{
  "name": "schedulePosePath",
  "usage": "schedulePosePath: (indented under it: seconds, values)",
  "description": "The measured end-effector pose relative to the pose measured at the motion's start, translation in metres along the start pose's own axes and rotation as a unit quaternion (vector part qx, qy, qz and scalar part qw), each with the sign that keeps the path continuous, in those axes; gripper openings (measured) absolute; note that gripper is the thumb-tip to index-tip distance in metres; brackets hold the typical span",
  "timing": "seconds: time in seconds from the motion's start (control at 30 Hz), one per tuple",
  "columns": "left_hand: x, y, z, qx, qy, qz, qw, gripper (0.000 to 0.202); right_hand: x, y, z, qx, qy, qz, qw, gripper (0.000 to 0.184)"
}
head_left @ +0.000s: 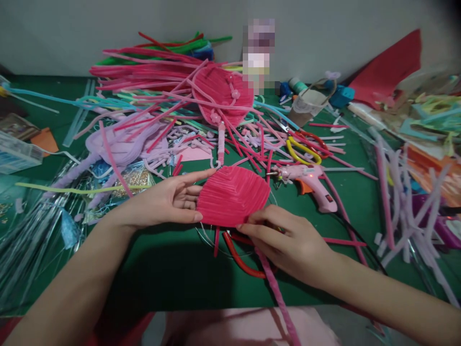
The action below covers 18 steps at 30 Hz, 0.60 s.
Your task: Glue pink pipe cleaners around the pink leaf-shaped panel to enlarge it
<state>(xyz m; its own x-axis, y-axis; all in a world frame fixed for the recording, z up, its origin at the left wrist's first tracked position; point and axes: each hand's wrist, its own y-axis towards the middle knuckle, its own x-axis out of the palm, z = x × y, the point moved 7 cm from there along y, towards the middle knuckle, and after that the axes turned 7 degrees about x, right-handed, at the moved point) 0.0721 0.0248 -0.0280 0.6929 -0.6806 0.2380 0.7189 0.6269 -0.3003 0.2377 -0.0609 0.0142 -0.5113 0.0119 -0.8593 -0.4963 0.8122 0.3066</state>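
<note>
A red leaf-shaped piece made of rows of pipe cleaners [232, 194] is held up between my two hands, above the green table. My left hand [173, 199] grips its left edge, thumb on the near side and fingers behind. At the lower right edge, my right hand [284, 238] pinches the piece with thumb and fingers. A pink wrapped stem [275, 283] runs down from below my right hand toward my lap. Red-handled scissors or pliers [237, 257] lie under the piece, partly hidden. A pink glue gun [311, 185] rests just beyond my right hand.
A finished-looking red fan-shaped piece [223, 96] lies on heaped pink pipe cleaners [144, 69] at the back. Yellow-handled scissors [302, 151] are behind the glue gun. A lilac piece [115, 139] sits left. A small basket [308, 108] stands at back right, lilac pipe cleaners [410, 202] at right.
</note>
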Motion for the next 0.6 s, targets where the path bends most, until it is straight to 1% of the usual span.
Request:
schedulePosePath:
  seconds: [0.17, 0.37, 0.6]
  values:
    - [0.001, -0.001, 0.002, 0.006, 0.003, -0.001, 1.000, 0.086, 0.001, -0.001, 0.001, 0.000, -0.004, 0.005, 1.000, 0.027]
    - [-0.004, 0.000, -0.002, 0.001, 0.028, -0.008, 1.000, 0.086, 0.000, -0.002, 0.003, 0.000, -0.002, 0.010, 1.000, 0.027]
    - [-0.006, 0.002, -0.003, 0.000, 0.006, -0.013, 1.000, 0.085, -0.008, -0.010, 0.013, 0.026, 0.003, 0.040, 0.999, 0.019]
